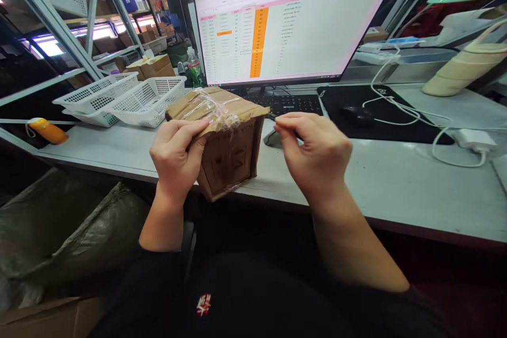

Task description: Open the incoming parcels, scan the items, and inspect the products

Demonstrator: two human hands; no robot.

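A brown cardboard box (232,156) with crumpled clear tape over its top flaps stands tilted at the front edge of the desk. My left hand (178,150) grips the box's upper left front edge, thumb against its front face. Just off the box's top right corner, my right hand (312,150) is closed in a pinch. A thin dark tip shows between its fingers and the flap, too small to name. Behind the box and my right hand, a grey object (272,138) lies partly hidden on the desk.
A monitor (301,31) with a spreadsheet stands behind a black keyboard (295,103). White plastic baskets (148,100) and a bottle (194,67) are at the left. On the right lie a mouse (356,115), white cables and a charger (475,140). Metal shelving flanks the desk.
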